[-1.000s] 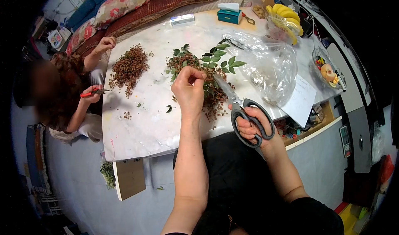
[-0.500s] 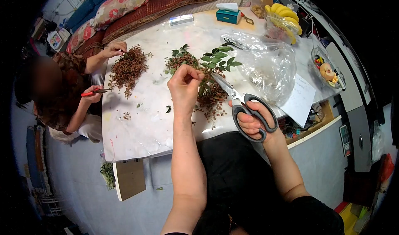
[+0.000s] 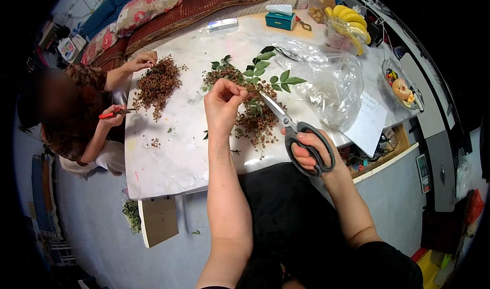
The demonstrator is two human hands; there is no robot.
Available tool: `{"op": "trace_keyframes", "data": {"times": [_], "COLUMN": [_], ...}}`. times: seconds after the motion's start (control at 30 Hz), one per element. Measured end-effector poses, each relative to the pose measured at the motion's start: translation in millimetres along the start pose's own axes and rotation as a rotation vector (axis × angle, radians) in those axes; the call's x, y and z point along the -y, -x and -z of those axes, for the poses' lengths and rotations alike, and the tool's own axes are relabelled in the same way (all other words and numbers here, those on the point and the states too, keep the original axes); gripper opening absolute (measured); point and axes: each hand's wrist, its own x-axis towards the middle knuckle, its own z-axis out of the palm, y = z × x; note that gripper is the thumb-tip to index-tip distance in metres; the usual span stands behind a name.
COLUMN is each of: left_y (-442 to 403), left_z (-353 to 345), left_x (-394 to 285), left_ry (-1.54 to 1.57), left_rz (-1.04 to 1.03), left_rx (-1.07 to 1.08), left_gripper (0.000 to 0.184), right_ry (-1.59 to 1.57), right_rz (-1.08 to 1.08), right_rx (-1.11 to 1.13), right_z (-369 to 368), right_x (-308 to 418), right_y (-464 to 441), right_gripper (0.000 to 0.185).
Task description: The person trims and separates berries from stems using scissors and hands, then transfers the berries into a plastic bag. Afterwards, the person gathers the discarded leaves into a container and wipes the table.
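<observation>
My left hand is closed in a pinch on the stem of a leafy sprig, whose green leaves reach up and to the right. My right hand has its fingers through the dark grey handles of a pair of scissors. Their blades look nearly together, with the tips beside the stem just right of my left fingers. Beneath the scissors lies a heap of reddish-brown berry clusters with some leaves. Part of this heap is hidden by my left hand.
Across the table, a person holds red-handled snippers beside another berry pile. A clear plastic bag, paper sheets, a green tissue box and bananas lie to the right and back. An open drawer juts out.
The scissors' handles have drawn closer together and the blades have narrowed. My left hand has shifted slightly left, and the sprig's leaves have swung to a different angle.
</observation>
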Motion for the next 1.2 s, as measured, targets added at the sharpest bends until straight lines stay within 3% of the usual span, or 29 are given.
{"op": "trace_keyframes", "data": {"times": [0.23,0.53,0.63,0.97,1.2], "left_y": [0,-3,-4,-4,-5], "left_z": [-2,4,6,6,2], "left_x": [-1,-1,-2,-2,4], "left_ry": [0.093,-0.036,-0.029,0.046,0.095], "left_rz": [0.056,0.036,0.012,0.026,0.041], "left_rx": [-0.011,0.040,0.022,0.070,0.054], "left_gripper": [0.018,0.018,0.018,0.018,0.013], "right_ry": [0.079,0.062,0.099,-0.186,0.025], "right_rz": [-0.019,-0.058,-0.063,-0.124,-0.030], "right_rx": [-0.043,0.035,0.061,0.162,0.008], "right_z": [-6,5,6,18,-1], "right_x": [2,4,3,2,3], "right_y": [0,-3,-4,-11,2], "right_gripper": [0.031,0.037,0.047,0.037,0.034]}}
